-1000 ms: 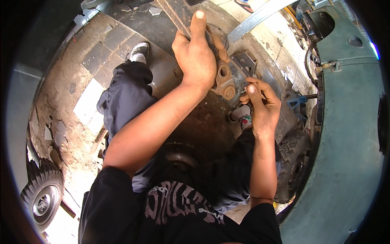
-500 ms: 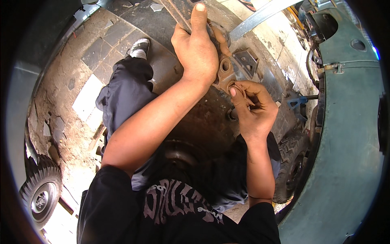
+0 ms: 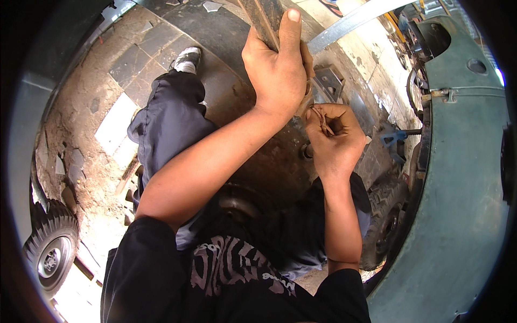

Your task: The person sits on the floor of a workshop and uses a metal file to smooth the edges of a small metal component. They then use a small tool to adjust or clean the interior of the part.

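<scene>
My left hand [image 3: 276, 75] is closed around a long, rusty metal bar [image 3: 263, 22], its thumb lying along it. The bar slants up and out of view at the top. Its near end, with round eyes [image 3: 308, 96], shows only as a sliver beyond my left wrist. Just right of that end, my right hand [image 3: 340, 142] pinches a thin, folded brown piece [image 3: 324, 121], perhaps sandpaper or cloth. The fingers hide much of it, and I cannot tell whether it touches the metal.
An angular metal bracket [image 3: 329, 81] lies beyond my right hand. A pale metal beam [image 3: 355, 24] crosses the upper right. To the right are a green vehicle panel [image 3: 463, 177], a blue stand [image 3: 396, 139] and a tyre [image 3: 385, 220]. Another wheel [image 3: 54, 258] is at lower left.
My left hand and the bar have shifted right and turned, so the round eyes are now mostly hidden. My right hand has rolled over slightly, keeping its pinch on the folded piece.
</scene>
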The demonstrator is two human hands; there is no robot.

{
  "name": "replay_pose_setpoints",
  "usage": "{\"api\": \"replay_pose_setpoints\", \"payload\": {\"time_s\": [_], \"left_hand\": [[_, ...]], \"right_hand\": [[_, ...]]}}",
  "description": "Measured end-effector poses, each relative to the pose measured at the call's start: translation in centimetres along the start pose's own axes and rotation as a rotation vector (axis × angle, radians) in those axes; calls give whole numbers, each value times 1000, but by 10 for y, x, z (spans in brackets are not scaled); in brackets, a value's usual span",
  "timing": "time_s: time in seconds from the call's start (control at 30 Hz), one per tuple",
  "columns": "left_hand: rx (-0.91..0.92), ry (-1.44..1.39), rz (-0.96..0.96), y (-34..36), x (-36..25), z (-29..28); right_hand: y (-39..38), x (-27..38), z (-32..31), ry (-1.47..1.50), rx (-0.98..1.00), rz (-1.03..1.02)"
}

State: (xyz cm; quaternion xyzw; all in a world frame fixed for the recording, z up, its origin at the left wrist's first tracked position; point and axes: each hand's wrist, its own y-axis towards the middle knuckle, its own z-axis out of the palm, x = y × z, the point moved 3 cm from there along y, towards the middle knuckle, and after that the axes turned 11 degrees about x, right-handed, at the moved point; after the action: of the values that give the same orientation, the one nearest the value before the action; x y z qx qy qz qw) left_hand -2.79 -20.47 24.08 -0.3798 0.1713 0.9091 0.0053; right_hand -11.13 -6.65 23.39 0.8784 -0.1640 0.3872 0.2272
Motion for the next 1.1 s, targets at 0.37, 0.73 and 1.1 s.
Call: {"api": "replay_pose_setpoints", "payload": {"time_s": [0.37, 0.73, 1.1], "left_hand": [[-80, -4, 9, 5, 4, -4], [-105, -1, 31, 2, 4, 3], [-81, 26, -53, 3, -2, 2]], "right_hand": [[2, -3, 3, 172, 35, 92], [13, -10, 2, 287, 63, 142], [1, -10, 3, 199, 114, 139]]}}
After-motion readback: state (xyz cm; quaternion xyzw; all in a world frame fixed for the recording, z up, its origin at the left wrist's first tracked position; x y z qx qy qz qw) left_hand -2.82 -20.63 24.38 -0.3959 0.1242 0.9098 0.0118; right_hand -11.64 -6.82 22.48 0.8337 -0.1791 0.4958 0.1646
